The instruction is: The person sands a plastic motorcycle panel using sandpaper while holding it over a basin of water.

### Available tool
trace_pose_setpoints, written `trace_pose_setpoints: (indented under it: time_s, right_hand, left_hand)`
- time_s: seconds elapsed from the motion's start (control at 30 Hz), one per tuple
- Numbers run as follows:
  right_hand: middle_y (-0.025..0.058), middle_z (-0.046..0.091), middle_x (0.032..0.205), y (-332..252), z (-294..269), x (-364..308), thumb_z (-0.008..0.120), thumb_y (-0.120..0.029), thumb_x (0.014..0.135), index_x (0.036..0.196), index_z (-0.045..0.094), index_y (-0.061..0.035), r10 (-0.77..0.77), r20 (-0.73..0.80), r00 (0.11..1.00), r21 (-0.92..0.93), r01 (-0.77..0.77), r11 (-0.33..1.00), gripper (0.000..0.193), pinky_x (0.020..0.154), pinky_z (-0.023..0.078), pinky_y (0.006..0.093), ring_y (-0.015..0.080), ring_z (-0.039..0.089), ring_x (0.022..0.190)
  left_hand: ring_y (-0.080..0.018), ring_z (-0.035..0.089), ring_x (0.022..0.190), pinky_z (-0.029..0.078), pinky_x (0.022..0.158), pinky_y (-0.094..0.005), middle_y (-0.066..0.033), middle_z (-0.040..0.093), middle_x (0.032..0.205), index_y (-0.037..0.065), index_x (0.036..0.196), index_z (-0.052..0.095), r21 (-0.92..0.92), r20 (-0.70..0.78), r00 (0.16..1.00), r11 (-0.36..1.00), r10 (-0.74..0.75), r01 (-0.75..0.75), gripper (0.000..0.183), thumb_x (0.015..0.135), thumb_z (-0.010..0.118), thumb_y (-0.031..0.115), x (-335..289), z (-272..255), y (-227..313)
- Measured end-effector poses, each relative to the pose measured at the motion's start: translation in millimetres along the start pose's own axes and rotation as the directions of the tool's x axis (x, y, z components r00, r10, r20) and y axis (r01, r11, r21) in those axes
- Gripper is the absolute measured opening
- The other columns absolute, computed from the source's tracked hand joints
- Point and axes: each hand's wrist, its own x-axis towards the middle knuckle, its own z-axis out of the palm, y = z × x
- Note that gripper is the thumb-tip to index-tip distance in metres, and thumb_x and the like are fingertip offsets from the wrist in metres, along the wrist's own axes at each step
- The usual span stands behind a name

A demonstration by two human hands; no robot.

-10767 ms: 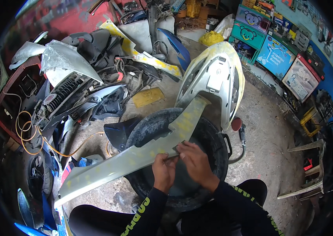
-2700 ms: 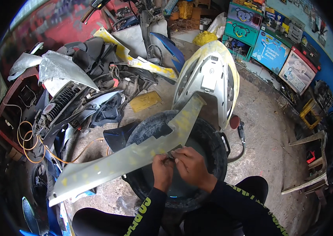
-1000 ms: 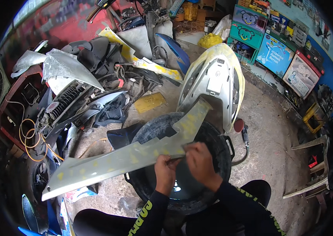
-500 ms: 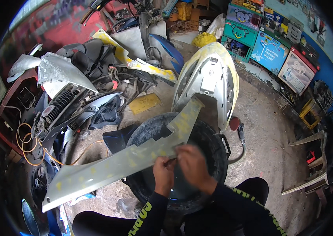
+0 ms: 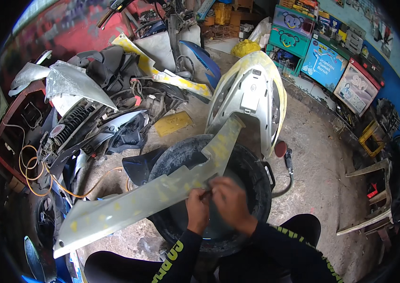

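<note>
Grey panel [image 5: 129, 207], yellow-patched, lies across black tub [image 5: 179, 152], running from tub's 8 to 1 o'clock. Left hand [image 5: 198, 211] closed, pinching panel's lower edge. Right hand [image 5: 230, 202] at left hand's 1-2 o'clock, blurred, fingers bent; can't tell how tight or what's held. Silver-yellow cowl [image 5: 249, 96] at tub's 1 o'clock, red-disc tool [image 5: 280, 149] at 2.
</note>
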Motion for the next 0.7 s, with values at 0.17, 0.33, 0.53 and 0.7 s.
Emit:
trace_pose_setpoints:
  time_s: [0.17, 0.33, 0.53, 0.7]
  right_hand:
    - [0.0177, 0.068, 0.099, 4.5, -4.2, 2.1, 0.059, -0.004, 0.089, 0.097, 0.07, 0.0031, 0.076, 0.014, 0.997, -0.053, -0.075, 0.996, 0.015, 0.081, 0.054, 0.0404, 0.035, 0.067, 0.093]
    - [0.0167, 0.065, 0.094, 6.6, -2.9, 5.5, 0.062, -0.005, 0.088, 0.095, 0.07, 0.0019, -0.01, 0.031, 0.999, -0.075, 0.013, 0.997, 0.013, 0.075, 0.052, 0.0414, 0.0349, 0.065, 0.09]
    - [0.0162, 0.063, 0.09, -3.1, -4.9, 6.9, 0.063, -0.004, 0.086, 0.091, 0.068, 0.0017, -0.088, 0.035, 0.995, -0.049, 0.09, 0.995, 0.009, 0.073, 0.052, 0.0429, 0.0352, 0.064, 0.085]
    - [0.0159, 0.062, 0.09, 21.4, -2.2, 6.2, 0.064, -0.004, 0.085, 0.092, 0.068, 0.0009, -0.025, 0.095, 0.995, -0.206, 0.044, 0.978, 0.009, 0.073, 0.051, 0.0427, 0.0349, 0.064, 0.084]
  left_hand:
    - [-0.0216, 0.061, 0.097, 0.053, 0.093, -0.0386, -0.0104, 0.059, 0.103, -0.004, 0.093, 0.058, 0.045, -0.043, 0.998, 0.998, -0.039, 0.041, 0.011, 0.093, 0.053, 0.006, -8.5, 19.4, 10.0]
    - [-0.019, 0.06, 0.091, 0.052, 0.087, -0.0332, -0.0078, 0.059, 0.097, -0.003, 0.092, 0.058, 0.076, -0.001, 1.0, 0.997, -0.016, 0.016, 0.011, 0.094, 0.054, 0.006, 0.9, -3.7, 0.5]
    - [-0.0175, 0.059, 0.092, 0.052, 0.085, -0.0327, -0.0077, 0.059, 0.094, -0.004, 0.092, 0.059, 0.228, 0.019, 0.997, 0.971, 0.068, -0.071, 0.011, 0.094, 0.054, 0.005, 5.7, -19.3, -11.4]
    - [-0.0171, 0.059, 0.09, 0.052, 0.083, -0.0321, -0.0086, 0.061, 0.097, -0.006, 0.09, 0.06, 0.076, -0.052, 0.999, 0.997, -0.007, 0.011, 0.011, 0.093, 0.055, 0.004, 1.2, 7.9, 3.9]
